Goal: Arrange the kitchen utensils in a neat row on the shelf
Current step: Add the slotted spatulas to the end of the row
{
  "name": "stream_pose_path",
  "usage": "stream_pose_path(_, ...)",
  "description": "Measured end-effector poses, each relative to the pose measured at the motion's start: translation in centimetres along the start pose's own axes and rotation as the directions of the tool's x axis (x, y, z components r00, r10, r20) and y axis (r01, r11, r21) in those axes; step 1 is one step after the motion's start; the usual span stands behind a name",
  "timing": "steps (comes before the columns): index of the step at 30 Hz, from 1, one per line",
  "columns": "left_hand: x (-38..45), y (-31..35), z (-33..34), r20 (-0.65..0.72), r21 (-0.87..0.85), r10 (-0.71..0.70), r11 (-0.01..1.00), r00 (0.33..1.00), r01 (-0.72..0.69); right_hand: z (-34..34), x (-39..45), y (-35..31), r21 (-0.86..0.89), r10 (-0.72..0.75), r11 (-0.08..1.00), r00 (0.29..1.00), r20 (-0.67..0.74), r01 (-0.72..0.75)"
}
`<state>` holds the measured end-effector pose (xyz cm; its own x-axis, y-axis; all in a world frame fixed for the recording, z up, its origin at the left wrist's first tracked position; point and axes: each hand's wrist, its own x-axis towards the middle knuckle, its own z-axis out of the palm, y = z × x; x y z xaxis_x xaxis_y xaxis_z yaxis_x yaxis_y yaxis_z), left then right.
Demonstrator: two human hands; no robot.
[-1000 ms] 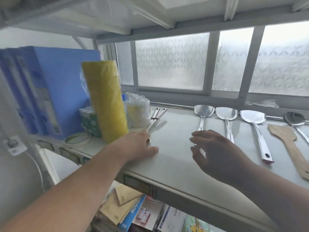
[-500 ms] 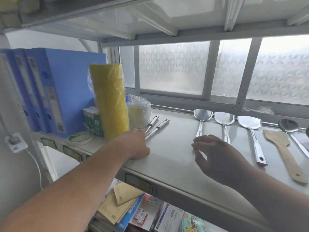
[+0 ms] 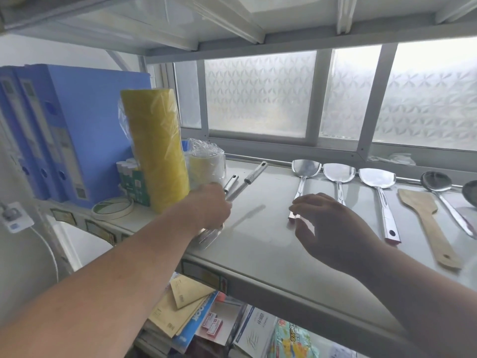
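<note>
My left hand point(image 3: 206, 210) grips two steel utensils point(image 3: 251, 175) near their heads; their handles point away toward the window and cast a shadow on the grey shelf point(image 3: 258, 249). A shiny utensil head point(image 3: 206, 237) shows under that hand. My right hand point(image 3: 330, 228) hovers with loosely curled fingers over the handle end of the first steel spatula point(image 3: 305, 167). To its right lie in a row a second spatula point(image 3: 338, 172), a third spatula point(image 3: 377, 178), a wooden spatula point(image 3: 423, 218) and a ladle point(image 3: 436, 180).
A yellow wrapped roll point(image 3: 156, 148), a clear-wrapped pack point(image 3: 206, 164), a tape ring point(image 3: 112, 208) and blue binders point(image 3: 64, 130) crowd the shelf's left end. Frosted windows point(image 3: 260, 94) close the back. Envelopes and boxes point(image 3: 185, 306) fill the lower shelf. Another utensil point(image 3: 470, 190) sits at the right edge.
My left hand has gone from resting on the shelf to closing round the two steel utensils and tilting their handles up. My right hand stays hovering by the first spatula's handle.
</note>
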<state>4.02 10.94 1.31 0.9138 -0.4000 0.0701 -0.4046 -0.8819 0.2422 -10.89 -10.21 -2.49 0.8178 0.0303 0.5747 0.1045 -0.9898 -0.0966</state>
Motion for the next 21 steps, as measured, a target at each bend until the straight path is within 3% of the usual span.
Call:
stream_pose_path(5,-0.6,1.2,-1.3,-0.065,-0.296,0.035,0.954,0.997,-0.053,0.3,-0.2,1.1,0.039,0.028,0.999,0.998,-0.058,-0.026)
stream_pose_path(9,-1.7,2.8,-3.0,-0.052,-0.411,0.197,0.889,0.979,-0.201,-0.7,0.4,2.0,0.007,0.046,0.999,0.975,-0.218,-0.045)
stream_pose_path(15,-3.6,5.7,-5.1,0.094,-0.294,0.472,0.855,0.877,-0.428,-2.0,0.9,3.9,-0.198,0.104,0.962,0.92,-0.377,-0.19)
stream_pose_path(18,-3.1,6.4,-4.8,0.113,-0.255,0.508,0.846,0.854,-0.469,-2.2,0.6,5.6,-0.28,0.061,0.938,0.891,-0.45,-0.205)
stream_pose_path(21,-2.0,5.9,-5.0,0.085,-0.093,0.487,0.873,0.869,-0.48,-2.6,0.5,6.2,-0.25,0.083,0.943,0.883,-0.462,-0.219)
